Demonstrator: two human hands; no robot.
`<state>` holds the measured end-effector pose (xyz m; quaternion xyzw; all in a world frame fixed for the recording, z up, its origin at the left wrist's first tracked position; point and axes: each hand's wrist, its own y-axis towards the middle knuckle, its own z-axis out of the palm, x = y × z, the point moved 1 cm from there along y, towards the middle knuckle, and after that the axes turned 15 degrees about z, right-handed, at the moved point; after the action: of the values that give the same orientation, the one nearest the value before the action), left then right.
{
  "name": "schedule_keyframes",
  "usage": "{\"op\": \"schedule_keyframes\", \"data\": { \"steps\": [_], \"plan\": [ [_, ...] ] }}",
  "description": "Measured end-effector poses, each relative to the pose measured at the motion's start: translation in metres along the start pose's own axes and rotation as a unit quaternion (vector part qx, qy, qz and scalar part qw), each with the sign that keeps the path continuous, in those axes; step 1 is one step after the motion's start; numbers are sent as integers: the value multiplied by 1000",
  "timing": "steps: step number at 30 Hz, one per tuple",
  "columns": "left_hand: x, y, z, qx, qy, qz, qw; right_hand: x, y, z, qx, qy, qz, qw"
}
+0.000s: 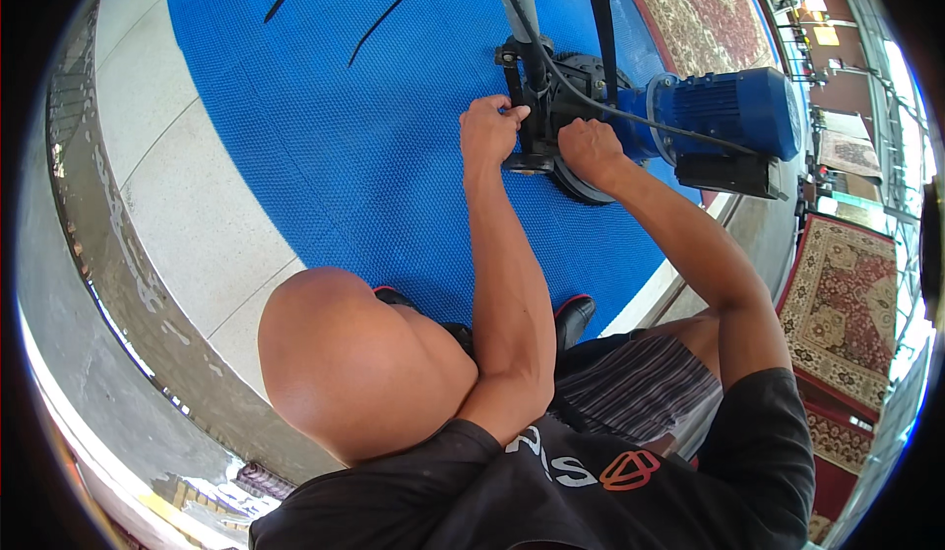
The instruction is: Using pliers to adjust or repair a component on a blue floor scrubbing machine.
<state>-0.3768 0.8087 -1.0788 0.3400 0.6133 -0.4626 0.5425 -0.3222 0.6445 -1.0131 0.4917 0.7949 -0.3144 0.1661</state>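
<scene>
In front of me a floor scrubbing machine with a blue ribbed motor (728, 112) lies on a blue textured mat (335, 147). Its grey pole (516, 4) rises from a black bracket (529, 122), and a round black base (581, 192) shows under it. My left hand (489, 130) is at the bracket's left side, thumb and finger closed against it. On the right, my right hand (592, 151) is curled into a fist shape against the black housing between bracket and motor. What its fingers grip is hidden from view.
A black cable (630, 117) loops from the pole across the motor. White paving (192, 171) borders the mat at left. Patterned carpets lie at the far edge (694, 9) and hang at right (842, 304). My shoes (574, 320) stand on the mat.
</scene>
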Motion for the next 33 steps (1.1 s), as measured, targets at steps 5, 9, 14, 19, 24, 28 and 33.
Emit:
{"op": "schedule_keyframes", "data": {
  "steps": [5, 9, 14, 19, 24, 28, 33],
  "plan": [
    [2, 1, 0, 0, -5, 6, 1000, -9, 8, -2, 26, 20, -2, 999],
    [3, 0, -1, 7, -5, 0, 1000, -9, 14, -10, 110, 63, 5, 992],
    [2, -1, -1, 4, -3, -7, 1000, -6, 17, -5, 200, 67, 56, 976],
    [5, 2, 0, -2, -11, -3, 1000, -16, 30, -13, 270, 105, 3, 957],
    [4, 0, -1, -9, -11, -4, 1000, -13, 33, -18, 338, 144, 99, 925],
    [4, 1, -2, -1, 2, 7, 1000, -22, 36, -3, 325, 158, 38, 932],
    [4, 0, 0, -2, -4, 16, 1000, -26, 29, 8, 192, 154, -76, 966]
  ]
}}
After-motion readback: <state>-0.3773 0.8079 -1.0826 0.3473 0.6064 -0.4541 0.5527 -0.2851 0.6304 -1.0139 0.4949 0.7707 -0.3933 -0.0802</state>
